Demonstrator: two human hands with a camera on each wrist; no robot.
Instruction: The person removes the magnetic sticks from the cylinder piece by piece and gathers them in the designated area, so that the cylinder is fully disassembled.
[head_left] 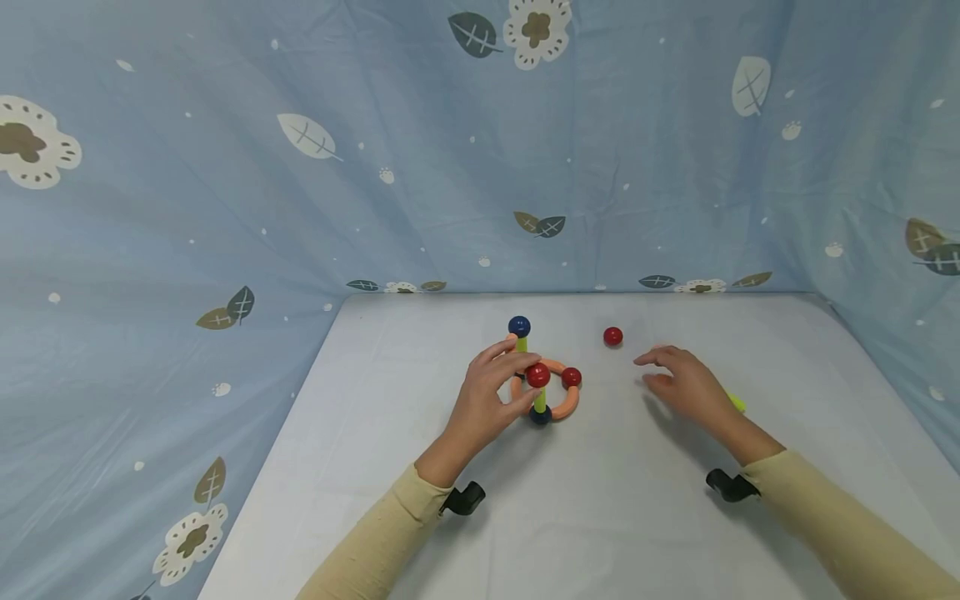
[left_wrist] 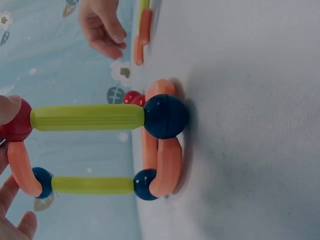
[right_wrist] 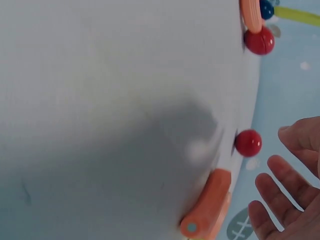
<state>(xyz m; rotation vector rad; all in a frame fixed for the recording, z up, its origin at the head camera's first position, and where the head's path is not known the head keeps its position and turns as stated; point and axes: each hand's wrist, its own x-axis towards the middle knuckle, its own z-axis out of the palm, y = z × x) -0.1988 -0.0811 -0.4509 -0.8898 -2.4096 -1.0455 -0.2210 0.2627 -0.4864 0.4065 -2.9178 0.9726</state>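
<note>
My left hand pinches a red ball on top of a magnetic ball-and-stick build. In the left wrist view, two yellow-green sticks stand on dark blue balls. A curved orange stick links the held ball to another dark blue ball at the top. The base is a ring of curved orange sticks with a red ball at its right. My right hand hovers over the table with bent, spread fingers and holds nothing.
A loose red ball lies on the white table between the build and my right hand. Curved orange sticks and a yellow-green stick lie by the right hand. A blue patterned cloth hangs behind.
</note>
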